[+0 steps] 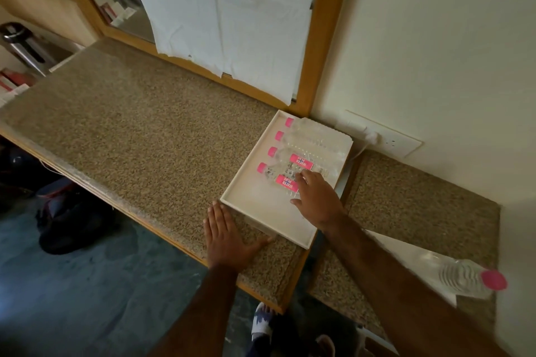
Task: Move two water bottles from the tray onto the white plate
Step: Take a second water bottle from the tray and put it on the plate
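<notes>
Evidently nothing is gripped yet: the right hand [314, 197] is spread loosely over the nearest water bottle [285, 178] lying in the tray [261, 211], its fingertips [301, 175] at the label. The bottle's middle should be wrapped fully before lifting, so its neighbours are not rolled. One bottle [470, 277] is already seen on the white plate [406, 252], well to the right. The left hand [229, 236] is laid flat and empty on the counter [145, 130], just beside the tray's near corner.

A single wide-angle head view looks forward and steeply down from above, close over the tabletop [139, 136]. Both forearms enter from the bottom edge, the wall stands beyond the hands, and the floor lies below left.
</notes>
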Demonstrator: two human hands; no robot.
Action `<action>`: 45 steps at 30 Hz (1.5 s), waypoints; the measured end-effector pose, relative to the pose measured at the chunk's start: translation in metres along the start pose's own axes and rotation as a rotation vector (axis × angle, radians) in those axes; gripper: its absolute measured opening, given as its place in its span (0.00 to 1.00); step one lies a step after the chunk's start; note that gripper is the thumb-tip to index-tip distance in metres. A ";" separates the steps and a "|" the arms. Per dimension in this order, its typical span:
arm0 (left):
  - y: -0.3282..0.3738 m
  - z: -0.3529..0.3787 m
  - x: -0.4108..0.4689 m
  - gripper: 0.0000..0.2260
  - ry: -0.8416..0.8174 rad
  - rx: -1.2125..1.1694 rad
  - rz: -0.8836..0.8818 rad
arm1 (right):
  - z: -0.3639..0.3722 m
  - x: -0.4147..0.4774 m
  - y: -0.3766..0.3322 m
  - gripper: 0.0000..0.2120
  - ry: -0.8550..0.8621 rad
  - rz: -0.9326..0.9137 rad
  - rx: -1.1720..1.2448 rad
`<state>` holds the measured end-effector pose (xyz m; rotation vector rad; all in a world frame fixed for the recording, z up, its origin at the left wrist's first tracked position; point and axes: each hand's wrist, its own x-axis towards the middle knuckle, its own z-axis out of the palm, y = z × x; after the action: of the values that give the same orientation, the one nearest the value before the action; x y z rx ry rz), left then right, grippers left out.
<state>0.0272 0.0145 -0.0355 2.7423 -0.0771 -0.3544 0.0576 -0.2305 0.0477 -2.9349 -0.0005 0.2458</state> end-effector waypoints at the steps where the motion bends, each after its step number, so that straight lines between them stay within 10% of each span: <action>1: 0.000 0.003 0.000 0.71 0.008 0.010 -0.004 | 0.000 0.002 -0.001 0.33 0.000 0.009 -0.018; 15: -0.002 0.013 0.001 0.70 0.037 0.028 0.008 | -0.002 0.031 -0.038 0.20 -0.042 0.201 -0.232; 30: 0.012 -0.022 -0.005 0.74 0.033 0.006 0.012 | -0.039 0.000 -0.023 0.33 0.162 0.305 0.261; 40: 0.105 -0.037 -0.007 0.69 0.070 -0.016 0.523 | -0.083 -0.070 0.047 0.19 0.341 0.404 0.543; 45: 0.149 -0.025 -0.025 0.67 0.005 0.013 0.753 | -0.085 -0.112 0.081 0.28 0.407 0.497 0.623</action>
<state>0.0086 -0.1123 0.0478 2.4896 -1.0656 -0.1268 -0.0397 -0.3286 0.1322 -2.2630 0.7251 -0.2482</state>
